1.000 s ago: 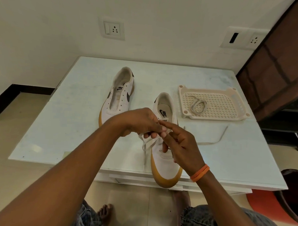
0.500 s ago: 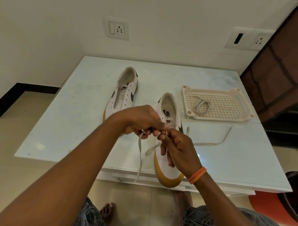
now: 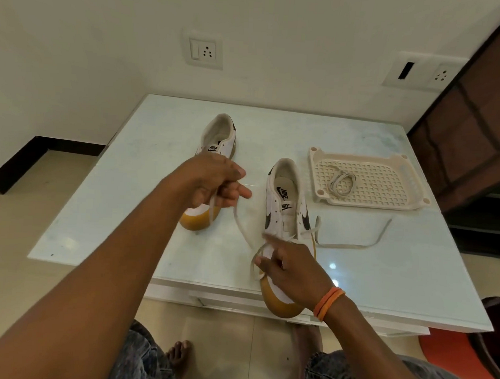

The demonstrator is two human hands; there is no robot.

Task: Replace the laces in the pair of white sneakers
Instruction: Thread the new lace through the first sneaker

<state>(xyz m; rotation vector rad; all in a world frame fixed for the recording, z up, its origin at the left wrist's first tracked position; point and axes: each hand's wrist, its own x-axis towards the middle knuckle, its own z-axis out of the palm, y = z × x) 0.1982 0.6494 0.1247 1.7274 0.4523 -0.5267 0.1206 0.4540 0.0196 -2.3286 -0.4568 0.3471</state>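
Two white sneakers with gum soles lie on the pale table [image 3: 146, 184]. The near sneaker [image 3: 285, 208] has its toe over the table's front edge, and a white lace [image 3: 243, 227] runs through its lower eyelets. My left hand [image 3: 214, 182] grips one end of that lace and holds it up to the left, in front of the far sneaker [image 3: 221, 135], which has no lace. My right hand [image 3: 290, 265] rests on the near sneaker's forefoot with its fingers curled, and the lace loops at its fingertips. The lace's other end [image 3: 352, 245] trails right on the table.
A cream perforated tray [image 3: 386, 184] at the right holds a coiled lace [image 3: 342, 183]. Dark wooden furniture [image 3: 475, 119] stands right of the table. The wall behind has two sockets. My knees and a bare foot are below the table edge.
My left hand has pulled the lace up and away to the left, drawing it through the eyelet. My right hand dropped lower onto the sneaker's forefoot. The camera shifted a little.
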